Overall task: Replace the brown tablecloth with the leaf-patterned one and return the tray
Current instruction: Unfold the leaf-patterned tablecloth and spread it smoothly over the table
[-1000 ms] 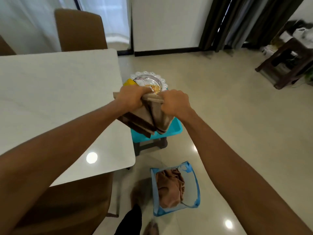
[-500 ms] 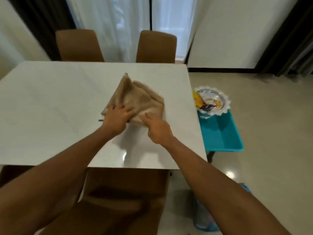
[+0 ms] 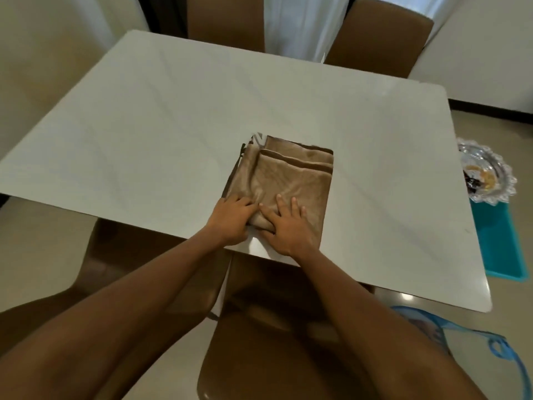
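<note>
- Folded tablecloth (image 3: 288, 177), bunched a moment ago, now lies flat on the table (image 3: 144, 125).
- Left hand (image 3: 230, 220) curls round its near corner.
- Right hand (image 3: 288, 229) presses flat, fingers spread.

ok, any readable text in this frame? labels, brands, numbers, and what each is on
None: no word, label, brand or number can be read anywhere in this view.
Folded cloth: plain tan side up, no tag showing.
Glass tray: the dark item in it is too small and blurred to read, if printed at all.
Table, teal surface, blue-trimmed bag: no markings visible.
</note>
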Demonstrator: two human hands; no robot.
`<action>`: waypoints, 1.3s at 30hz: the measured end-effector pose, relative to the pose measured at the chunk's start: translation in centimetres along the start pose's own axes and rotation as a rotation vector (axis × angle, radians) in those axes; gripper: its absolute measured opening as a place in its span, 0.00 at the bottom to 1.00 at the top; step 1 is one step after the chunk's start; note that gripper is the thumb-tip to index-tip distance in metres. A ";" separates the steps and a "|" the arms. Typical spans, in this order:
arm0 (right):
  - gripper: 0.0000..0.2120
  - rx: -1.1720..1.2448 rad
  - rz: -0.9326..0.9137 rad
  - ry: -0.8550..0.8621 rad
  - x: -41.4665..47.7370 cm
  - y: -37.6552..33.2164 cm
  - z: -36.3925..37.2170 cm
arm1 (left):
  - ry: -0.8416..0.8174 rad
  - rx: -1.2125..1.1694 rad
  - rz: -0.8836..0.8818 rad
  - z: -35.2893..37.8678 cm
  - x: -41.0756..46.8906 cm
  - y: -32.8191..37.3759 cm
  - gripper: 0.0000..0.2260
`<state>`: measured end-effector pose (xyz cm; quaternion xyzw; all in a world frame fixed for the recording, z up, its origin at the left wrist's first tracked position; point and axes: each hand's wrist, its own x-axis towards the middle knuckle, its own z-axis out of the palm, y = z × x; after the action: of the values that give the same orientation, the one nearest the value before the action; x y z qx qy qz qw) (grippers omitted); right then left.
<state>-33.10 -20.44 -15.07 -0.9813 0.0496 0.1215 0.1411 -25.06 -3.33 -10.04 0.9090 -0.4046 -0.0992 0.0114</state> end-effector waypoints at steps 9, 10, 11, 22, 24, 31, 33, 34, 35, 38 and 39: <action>0.20 0.991 0.235 0.468 1.0 -3.0 -3.7 | 0.521 -0.402 -0.220 -0.8 -1.7 -3.3 0.23; 0.20 1.084 0.295 0.482 0.9 -2.7 -4.5 | 0.512 -0.419 -0.228 -0.9 -1.3 -2.9 0.24; 0.19 1.152 0.315 0.452 0.4 -2.0 -5.2 | 0.496 -0.430 -0.220 -1.1 -0.8 -2.1 0.25; 0.25 0.028 -0.055 -0.082 -2.2 -1.4 -2.8 | 0.722 -0.620 -0.644 -2.5 0.4 1.0 0.16; 0.28 0.035 0.002 -0.045 -1.8 -2.7 -1.9 | 0.657 -0.631 -0.633 -1.3 -1.0 0.1 0.15; 0.17 0.744 0.091 0.184 -0.9 -2.9 -3.0 | 0.516 -0.567 -0.536 1.9 -4.5 0.0 0.17; 0.14 1.130 0.344 0.385 -0.9 -1.7 -5.0 | 0.523 -0.511 -0.400 1.8 -4.2 0.7 0.17; 0.13 1.225 0.458 0.507 -1.0 -0.5 -6.1 | 0.514 -0.491 -0.332 1.5 -3.7 1.2 0.17; 0.13 1.316 0.561 0.636 -1.2 0.5 -6.8 | 0.494 -0.467 -0.269 1.2 -3.2 1.6 0.17; 0.14 1.481 0.818 1.037 -3.8 5.0 -7.0 | 0.381 -0.343 -0.072 0.7 -0.8 2.9 0.18; 0.16 1.462 0.907 1.131 -5.1 6.2 -6.3 | 0.333 -0.298 -0.026 0.7 -0.1 3.1 0.19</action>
<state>-37.47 -27.89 -9.56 -0.4581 0.5364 -0.3762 0.6007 -27.50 -5.31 -10.44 0.9063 -0.3662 -0.0064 0.2111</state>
